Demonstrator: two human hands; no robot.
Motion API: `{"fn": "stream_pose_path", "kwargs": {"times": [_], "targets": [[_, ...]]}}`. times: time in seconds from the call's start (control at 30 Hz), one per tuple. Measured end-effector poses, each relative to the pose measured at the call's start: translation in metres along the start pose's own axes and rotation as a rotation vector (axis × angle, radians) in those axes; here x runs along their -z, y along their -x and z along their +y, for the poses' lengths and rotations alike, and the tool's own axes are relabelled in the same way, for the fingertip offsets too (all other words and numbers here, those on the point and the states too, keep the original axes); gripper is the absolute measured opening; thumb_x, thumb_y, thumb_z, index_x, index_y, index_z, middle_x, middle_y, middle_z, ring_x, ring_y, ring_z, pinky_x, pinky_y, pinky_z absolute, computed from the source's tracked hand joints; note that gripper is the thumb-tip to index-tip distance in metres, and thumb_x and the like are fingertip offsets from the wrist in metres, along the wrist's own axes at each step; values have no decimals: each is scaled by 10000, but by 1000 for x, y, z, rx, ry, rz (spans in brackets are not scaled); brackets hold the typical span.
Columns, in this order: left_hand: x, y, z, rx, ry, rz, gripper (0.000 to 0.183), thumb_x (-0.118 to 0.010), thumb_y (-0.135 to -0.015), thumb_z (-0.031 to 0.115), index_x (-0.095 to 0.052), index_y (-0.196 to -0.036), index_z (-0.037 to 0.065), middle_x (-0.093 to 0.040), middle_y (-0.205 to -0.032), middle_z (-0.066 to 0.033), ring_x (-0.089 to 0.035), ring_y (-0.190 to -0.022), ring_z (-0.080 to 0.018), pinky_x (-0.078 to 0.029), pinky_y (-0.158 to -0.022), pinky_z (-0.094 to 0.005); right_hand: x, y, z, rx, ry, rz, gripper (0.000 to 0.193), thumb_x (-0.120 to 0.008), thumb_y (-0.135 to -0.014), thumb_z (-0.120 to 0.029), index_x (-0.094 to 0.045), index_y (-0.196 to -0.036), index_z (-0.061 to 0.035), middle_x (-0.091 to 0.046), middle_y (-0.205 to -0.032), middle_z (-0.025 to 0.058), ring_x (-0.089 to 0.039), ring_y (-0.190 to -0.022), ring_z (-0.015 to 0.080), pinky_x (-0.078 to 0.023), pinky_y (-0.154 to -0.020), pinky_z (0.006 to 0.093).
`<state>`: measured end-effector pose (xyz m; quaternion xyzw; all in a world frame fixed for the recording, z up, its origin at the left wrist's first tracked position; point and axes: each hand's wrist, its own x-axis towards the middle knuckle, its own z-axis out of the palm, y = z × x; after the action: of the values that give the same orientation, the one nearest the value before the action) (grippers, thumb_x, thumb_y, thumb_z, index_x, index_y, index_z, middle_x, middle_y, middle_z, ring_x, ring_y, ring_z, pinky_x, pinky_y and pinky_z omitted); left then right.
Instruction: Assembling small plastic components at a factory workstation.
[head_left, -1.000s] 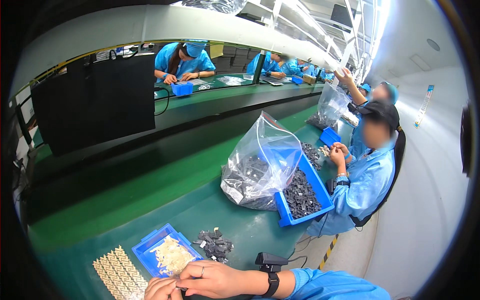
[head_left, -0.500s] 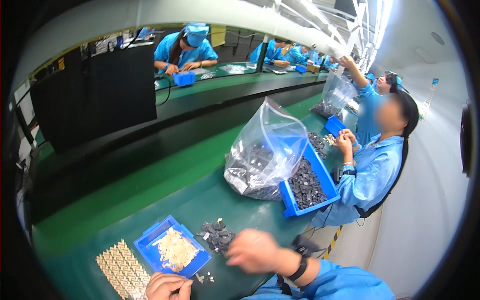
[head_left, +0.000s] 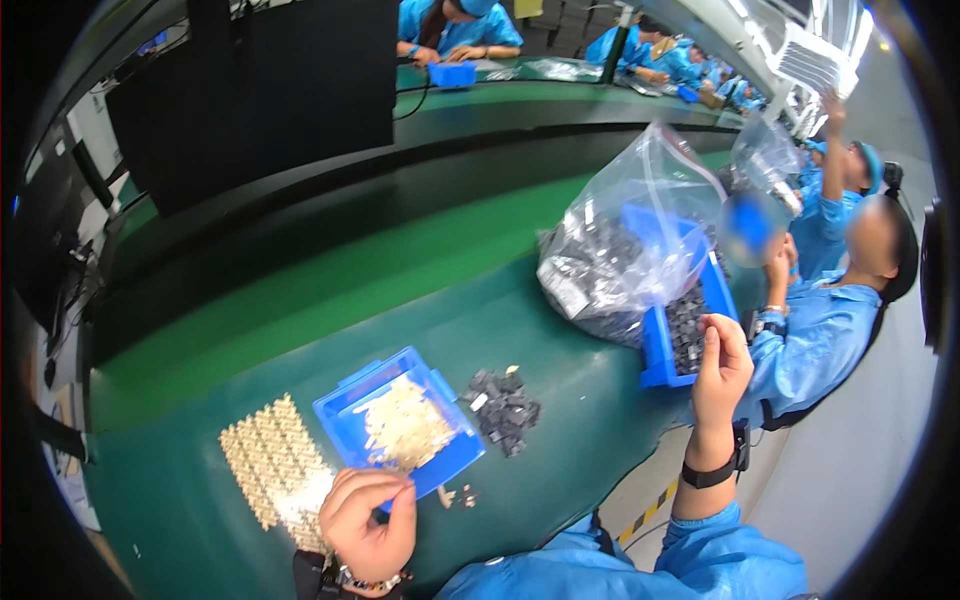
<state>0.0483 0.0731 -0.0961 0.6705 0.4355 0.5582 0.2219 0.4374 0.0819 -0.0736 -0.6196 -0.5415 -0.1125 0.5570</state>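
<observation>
My left hand (head_left: 368, 525) is at the near edge of a small blue tray (head_left: 468, 452), thumb against curled fingers; anything in the pinch is hidden. The tray holds a heap of small cream-coloured pieces (head_left: 405, 420). My right hand (head_left: 722, 368) is raised at the front of a long blue bin (head_left: 655, 350) of small black parts (head_left: 686, 330). Its thumb and fingers are closed together, and what they hold, if anything, is too small to name. Between the hands lies a loose pile of black plastic parts (head_left: 503, 410) on the green table.
Left of the tray lies a mat of cream-coloured pieces in rows (head_left: 270, 455). A large clear plastic bag (head_left: 610, 260) of dark parts leans against the bin. A co-worker in blue (head_left: 835, 325) sits at the right. A black panel (head_left: 250, 100) stands at the back left.
My right hand has moved from beside the black pile up and right to the blue bin. My left hand stays near the tray. The whole view has shifted.
</observation>
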Motion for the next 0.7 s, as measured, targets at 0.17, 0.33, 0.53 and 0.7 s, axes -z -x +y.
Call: {"fn": "stream_pose_path", "kwargs": {"times": [0.17, 0.33, 0.53, 0.7], "targets": [[2, 6, 0, 102, -17, 18, 44, -665, -828, -63, -648, -841, -25, -699, -849, -138, -671, -782, -225, -526, -743, -313, -34, 42, -79, 290, -244, -766, 151, -682, -797, 10, -695, -944, -23, -669, -919, 110, -646, -814, 247, -523, -700, 339], [0, 1, 0, 80, -43, 12, 48, -698, -822, -38, -658, -847, -27, -701, -833, -143, -675, -779, -230, -530, -728, -315, -67, 93, -120, 392, -356, -1164, 193, -747, -773, -120, -708, -948, -51, -643, -923, 62, -629, -851, 249, -516, -732, 363], [3, 2, 2, 75, -24, 8, 53, -705, -817, -36, -660, -844, -28, -703, -830, -140, -678, -782, -236, -532, -733, -320, -75, 99, -129, 409, -162, -1222, 214, -720, -803, -162, -718, -982, -45, -623, -942, 55, -600, -887, 244, -505, -780, 370], [4, 2, 3, 75, -10, -17, 50, -693, -813, -51, -664, -846, -27, -706, -838, -140, -681, -788, -242, -531, -740, -322, -77, 96, -131, 406, -92, -1267, 205, -697, -818, -160, -722, -979, -36, -629, -951, 60, -601, -910, 249, -507, -791, 375]]}}
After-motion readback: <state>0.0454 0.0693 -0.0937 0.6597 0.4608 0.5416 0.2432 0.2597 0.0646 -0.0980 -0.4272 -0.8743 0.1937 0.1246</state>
